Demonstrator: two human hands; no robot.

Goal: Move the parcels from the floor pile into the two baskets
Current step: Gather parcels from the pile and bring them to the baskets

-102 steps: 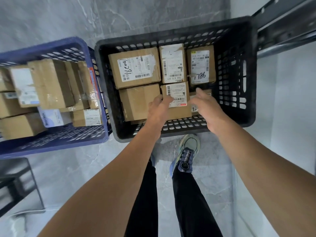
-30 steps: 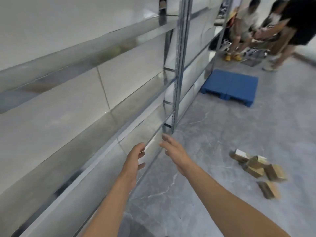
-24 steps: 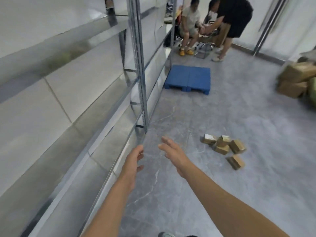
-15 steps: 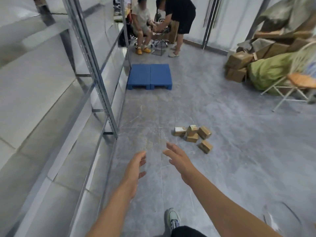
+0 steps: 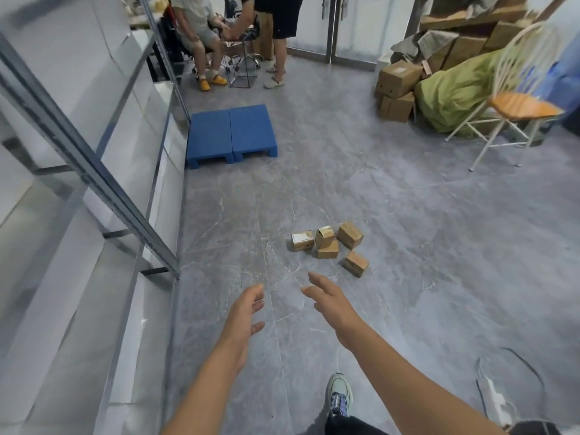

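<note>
1. A metal shelving rack (image 5: 103, 183) is running along the left, with a blue pallet (image 5: 232, 133) lying beside it.
2. The left hand (image 5: 244, 315) is hovering, its grip slack and holding nothing.
3. The right hand (image 5: 332, 301) is reaching forward, its grip wide and empty.
4. Five cardboard parcels (image 5: 326, 246) are lying on the floor (image 5: 408, 246) just beyond the hands. The leftmost is showing a white label, its print too small to read.

A blue pallet (image 5: 231, 133) lies beside metal shelving (image 5: 94, 171); a white chair (image 5: 514, 105) fronts stacked cartons (image 5: 397, 86).
</note>
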